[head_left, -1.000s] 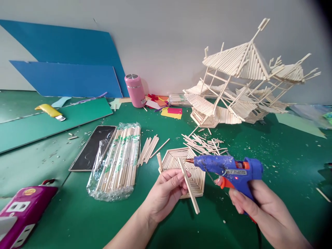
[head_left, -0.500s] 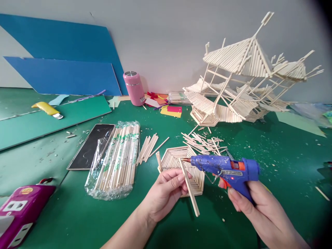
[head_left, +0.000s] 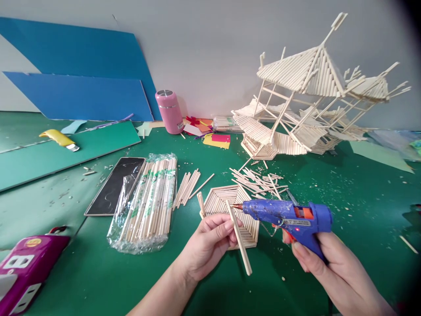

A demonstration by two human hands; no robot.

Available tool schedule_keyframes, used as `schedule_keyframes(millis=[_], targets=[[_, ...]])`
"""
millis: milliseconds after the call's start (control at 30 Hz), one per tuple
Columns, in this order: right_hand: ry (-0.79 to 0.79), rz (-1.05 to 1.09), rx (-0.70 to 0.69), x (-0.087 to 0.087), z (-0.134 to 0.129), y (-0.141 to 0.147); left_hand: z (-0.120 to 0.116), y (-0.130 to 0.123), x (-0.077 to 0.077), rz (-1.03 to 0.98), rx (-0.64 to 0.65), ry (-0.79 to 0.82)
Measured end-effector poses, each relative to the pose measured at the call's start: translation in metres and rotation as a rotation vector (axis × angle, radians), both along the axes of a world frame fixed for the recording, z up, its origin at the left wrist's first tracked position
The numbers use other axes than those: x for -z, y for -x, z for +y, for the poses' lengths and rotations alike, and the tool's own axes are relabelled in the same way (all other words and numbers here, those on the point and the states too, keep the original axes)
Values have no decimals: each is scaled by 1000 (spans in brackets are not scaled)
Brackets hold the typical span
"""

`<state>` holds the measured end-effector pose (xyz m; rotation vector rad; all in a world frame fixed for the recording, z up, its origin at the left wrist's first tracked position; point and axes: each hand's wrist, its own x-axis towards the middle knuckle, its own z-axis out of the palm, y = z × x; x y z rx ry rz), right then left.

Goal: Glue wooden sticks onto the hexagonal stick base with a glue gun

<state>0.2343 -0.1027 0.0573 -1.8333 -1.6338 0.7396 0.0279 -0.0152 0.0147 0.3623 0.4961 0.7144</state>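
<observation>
Between the thumb and fingers of my left hand (head_left: 210, 243) is a pale wooden stick piece (head_left: 240, 243), slanting down to the right. My right hand (head_left: 332, 263) is wrapped round the handle of a blue glue gun (head_left: 279, 213), whose tip points left at the upper end of the stick. A small red light shows on the gun. Under and behind my left hand lies a hexagonal panel of sticks (head_left: 226, 195), partly hidden, with a short stick post (head_left: 201, 202) rising at its left corner.
Loose sticks (head_left: 256, 181) lie behind the panel. Bagged sticks (head_left: 149, 202) overlap a dark phone (head_left: 113, 186) at left. A stick pavilion model (head_left: 296, 105), pink flask (head_left: 169, 112), yellow cutter (head_left: 59, 138) and purple power strip (head_left: 31, 263) stand or lie around.
My right hand and the glue gun have shifted slightly right and down. My left hand with the stick is almost unmoved.
</observation>
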Motion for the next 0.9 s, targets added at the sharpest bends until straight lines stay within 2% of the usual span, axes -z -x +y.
schedule_keyframes(millis=[300,700,900], targets=[[-11,46,60,-2,3,4,0,0,0,1,9,-4],[-23,-24,27,-7,-6,3,1,1,-1,43,-8,-11],[-5,-27,148,-10,-13,8,2,1,-1,46,-22,0]])
